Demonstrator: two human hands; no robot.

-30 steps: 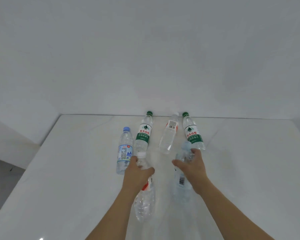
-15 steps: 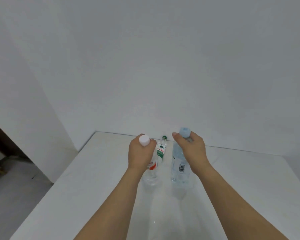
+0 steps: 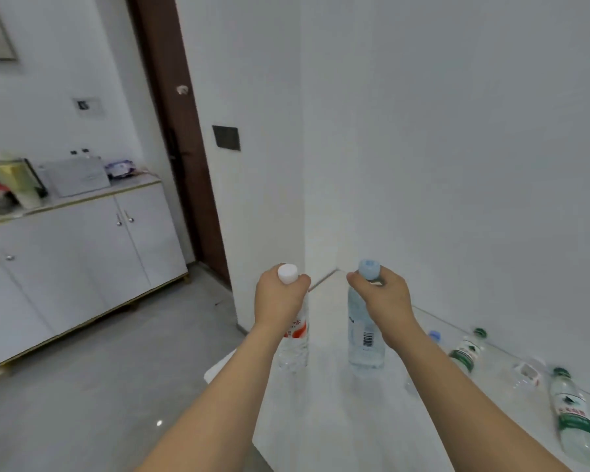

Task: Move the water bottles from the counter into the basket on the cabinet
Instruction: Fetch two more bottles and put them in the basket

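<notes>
Left fingers [image 3: 300, 280] are clenched round the neck of a white-capped bottle [image 3: 295, 338]; right fingers [image 3: 355, 280] grip a blue-capped bottle [image 3: 365, 335] the same way. Both hang upright above the worktop [image 3: 355, 420], lifted off it since a second ago, and the view has swung left. Right of the blue-capped bottle, four bottles [image 3: 573, 410] lie on the worktop. Far left of it stands a white cabinet [image 3: 82, 253] with cluttered boxes on top; open floor [image 3: 99, 386] lies between.
</notes>
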